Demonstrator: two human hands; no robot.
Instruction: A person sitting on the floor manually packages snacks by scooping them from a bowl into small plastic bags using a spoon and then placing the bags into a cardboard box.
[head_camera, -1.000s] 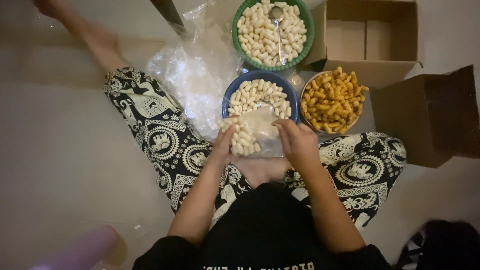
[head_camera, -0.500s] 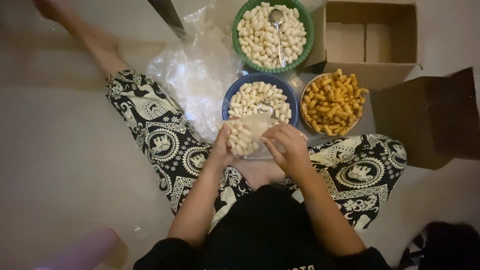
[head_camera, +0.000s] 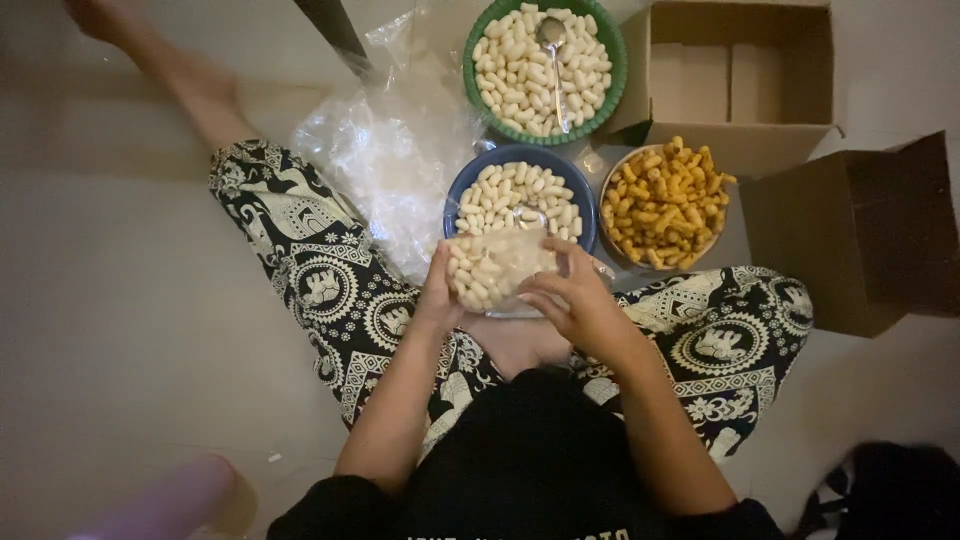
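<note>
A small clear plastic bag filled with white puffed snacks is held between both my hands above my lap. My left hand grips its left side. My right hand pinches the bag's right end with fingers curled. Just beyond the bag sits a blue bowl of the same white snacks with a spoon half buried in it.
A green bowl of white snacks with a spoon lies farther out. A bowl of orange snacks sits to the right. A pile of clear plastic bags lies left. Two open cardboard boxes stand at the right.
My right hand slid from the bag's top right corner down to its right end and curled its fingers. The bag turned flatter and more sideways between the hands.
</note>
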